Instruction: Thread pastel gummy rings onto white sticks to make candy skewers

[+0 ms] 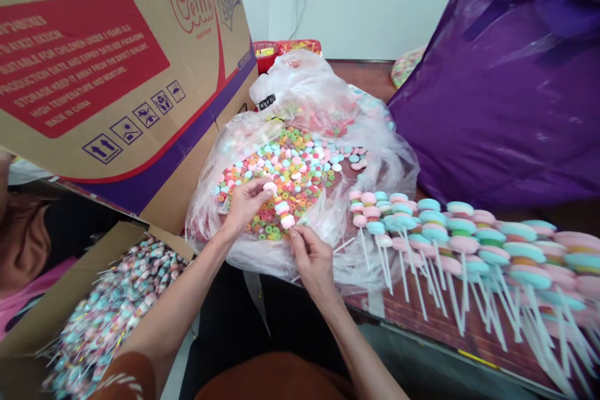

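My left hand (246,201) pinches a pale pink candy disc (270,187) between thumb and fingertips. Just below and to the right, my right hand (315,257) grips the lower end of a candy lollipop (284,215), a stack of pink, white, blue and orange pieces; its stick is mostly hidden by my fingers. The disc sits close to the top of the stack, and I cannot tell whether they touch. Beneath both hands, loose candies (300,162), pastel discs and colourful rings, lie spread on a clear plastic bag (210,200).
Rows of finished-looking candy lollipops (440,231) line the table's right side, sticks toward me. A large cardboard box (140,44) stands left, a purple bag (506,94) right. Lower left, an open carton (117,244) holds many wrapped candies. Part of another person (23,250) shows at the left edge.
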Demonstrator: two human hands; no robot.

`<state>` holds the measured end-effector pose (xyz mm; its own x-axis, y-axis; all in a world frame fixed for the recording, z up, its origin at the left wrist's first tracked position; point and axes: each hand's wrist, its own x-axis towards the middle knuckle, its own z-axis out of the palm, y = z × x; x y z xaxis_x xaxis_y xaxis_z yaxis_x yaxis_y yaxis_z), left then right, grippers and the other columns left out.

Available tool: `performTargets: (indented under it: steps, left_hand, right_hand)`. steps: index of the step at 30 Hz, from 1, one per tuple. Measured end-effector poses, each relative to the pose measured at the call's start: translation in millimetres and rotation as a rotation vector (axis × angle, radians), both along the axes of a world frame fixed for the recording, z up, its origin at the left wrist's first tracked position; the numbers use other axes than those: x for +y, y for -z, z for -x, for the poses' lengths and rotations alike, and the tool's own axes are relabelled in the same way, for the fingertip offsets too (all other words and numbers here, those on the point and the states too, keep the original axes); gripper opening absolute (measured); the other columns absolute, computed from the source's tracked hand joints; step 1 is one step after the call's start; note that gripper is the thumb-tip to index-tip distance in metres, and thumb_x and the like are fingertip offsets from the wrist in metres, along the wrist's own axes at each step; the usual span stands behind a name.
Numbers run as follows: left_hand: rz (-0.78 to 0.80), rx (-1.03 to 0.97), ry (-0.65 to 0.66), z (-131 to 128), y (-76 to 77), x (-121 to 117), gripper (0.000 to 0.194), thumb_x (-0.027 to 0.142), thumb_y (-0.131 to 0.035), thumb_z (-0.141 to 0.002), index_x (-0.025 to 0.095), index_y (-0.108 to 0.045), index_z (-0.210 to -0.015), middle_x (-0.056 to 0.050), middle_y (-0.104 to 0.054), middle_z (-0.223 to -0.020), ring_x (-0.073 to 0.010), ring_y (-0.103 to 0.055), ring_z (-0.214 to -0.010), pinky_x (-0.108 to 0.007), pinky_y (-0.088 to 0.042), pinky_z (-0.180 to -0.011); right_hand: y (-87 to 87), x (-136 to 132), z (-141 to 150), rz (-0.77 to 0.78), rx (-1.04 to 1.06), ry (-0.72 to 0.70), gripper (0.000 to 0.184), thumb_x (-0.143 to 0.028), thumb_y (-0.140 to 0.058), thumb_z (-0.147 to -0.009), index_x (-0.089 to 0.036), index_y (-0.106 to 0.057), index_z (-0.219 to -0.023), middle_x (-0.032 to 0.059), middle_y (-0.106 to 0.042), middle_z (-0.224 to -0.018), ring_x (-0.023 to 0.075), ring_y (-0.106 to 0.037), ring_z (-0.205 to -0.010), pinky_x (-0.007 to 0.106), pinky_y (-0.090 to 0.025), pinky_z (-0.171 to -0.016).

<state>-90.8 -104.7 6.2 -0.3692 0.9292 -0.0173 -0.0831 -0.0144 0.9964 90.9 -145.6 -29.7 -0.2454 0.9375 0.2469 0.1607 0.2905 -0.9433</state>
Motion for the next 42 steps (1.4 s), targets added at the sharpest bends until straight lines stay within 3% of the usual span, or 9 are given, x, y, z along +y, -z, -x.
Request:
performTargets:
  steps: [4, 9, 15, 23, 32, 36, 39, 42]
  left_hand:
    - [0.009, -0.001, 0.033, -3, 4.8, -2, 0.032, 0.02, -0.078, -0.069, 0.017, -0.078, -0.101, -0.005, -0.077, -0.107, -0.0198, -0.068, -0.098, -0.034, -0.051, -0.097]
    - [0.001, 0.031, 0.049, -5, 10.0, -4, 0.03, 0.018, -0.075, -0.073, 0.018, -0.078, -0.104, -0.006, -0.076, -0.109, -0.0215, -0.069, -0.1, -0.036, -0.052, -0.098]
    - [-0.137, 0.485, 0.021, -9, 9.7, -12, 0.027, 0.014, -0.065, -0.082, 0.024, -0.079, -0.104, -0.006, -0.073, -0.107, -0.0217, -0.066, -0.103, -0.035, -0.049, -0.098]
    - [-0.069, 0.762, 0.088, -17, 18.8, -23, 0.033, 0.016, -0.053, -0.092, 0.022, -0.074, -0.117, -0.007, -0.072, -0.113, -0.0211, -0.067, -0.102, -0.035, -0.051, -0.094]
    - [-0.052, 0.628, 0.141, -15, 25.0, -26, 0.034, 0.033, -0.053, -0.094, 0.019, -0.074, -0.117, -0.009, -0.073, -0.118, -0.0234, -0.068, -0.109, -0.039, -0.053, -0.099]
    - [-0.057, 0.582, 0.162, -21, 18.2, -29, 0.04, 0.042, -0.055, -0.093, 0.017, -0.074, -0.117, -0.01, -0.074, -0.12, -0.0254, -0.068, -0.112, -0.041, -0.052, -0.103]
    - [-0.044, 0.473, 0.213, -26, 6.4, -31, 0.047, 0.05, -0.059, -0.091, 0.017, -0.072, -0.122, -0.01, -0.071, -0.127, -0.0264, -0.065, -0.119, -0.041, -0.05, -0.108]
    - [-0.042, 0.384, 0.206, -28, -0.7, -32, 0.054, 0.052, -0.061, -0.09, 0.018, -0.066, -0.131, -0.01, -0.069, -0.13, -0.0267, -0.063, -0.123, -0.042, -0.05, -0.108]
  right_hand:
    - [1.0, 0, 1, 0.0, -0.006, -0.006, 0.023, -0.033, -0.05, -0.098, -0.019, -0.064, -0.087, -0.0045, -0.049, -0.063, 0.0103, -0.043, -0.054, 0.022, -0.036, -0.054]
    - [2.3, 1, 1, 0.024, -0.028, -0.002, 0.023, -0.033, -0.05, -0.098, -0.019, -0.064, -0.087, -0.0046, -0.048, -0.063, 0.0101, -0.043, -0.055, 0.022, -0.035, -0.054]
    - [2.6, 1, 0, 0.061, -0.05, -0.018, 0.025, -0.033, -0.05, -0.098, -0.019, -0.061, -0.081, -0.0058, -0.041, -0.06, 0.0095, -0.038, -0.052, 0.022, -0.031, -0.051]
    - [1.3, 0, -1, 0.041, -0.047, 0.027, 0.025, -0.034, -0.05, -0.097, -0.018, -0.06, -0.079, -0.0056, -0.044, -0.061, 0.0095, -0.039, -0.053, 0.022, -0.033, -0.053]
    - [0.3, 2, 1, 0.015, -0.049, 0.049, 0.025, -0.029, -0.046, -0.098, -0.018, -0.058, -0.078, -0.0055, -0.043, -0.063, 0.0097, -0.041, -0.057, 0.022, -0.032, -0.055]
    - [-4.0, -1, 1, -0.014, -0.065, 0.043, 0.027, -0.028, -0.045, -0.098, -0.018, -0.058, -0.078, -0.0054, -0.045, -0.063, 0.0096, -0.041, -0.056, 0.022, -0.033, -0.056]
    - [-16.5, -4, -9, -0.067, -0.131, 0.068, 0.029, -0.026, -0.042, -0.1, -0.018, -0.058, -0.077, -0.0044, -0.048, -0.064, 0.0098, -0.044, -0.057, 0.022, -0.034, -0.057]
    - [-38.9, -2, -37, -0.205, -0.228, 0.139, 0.027, -0.023, -0.043, -0.099, -0.018, -0.064, -0.083, -0.0023, -0.056, -0.069, 0.0103, -0.051, -0.061, 0.022, -0.038, -0.06]
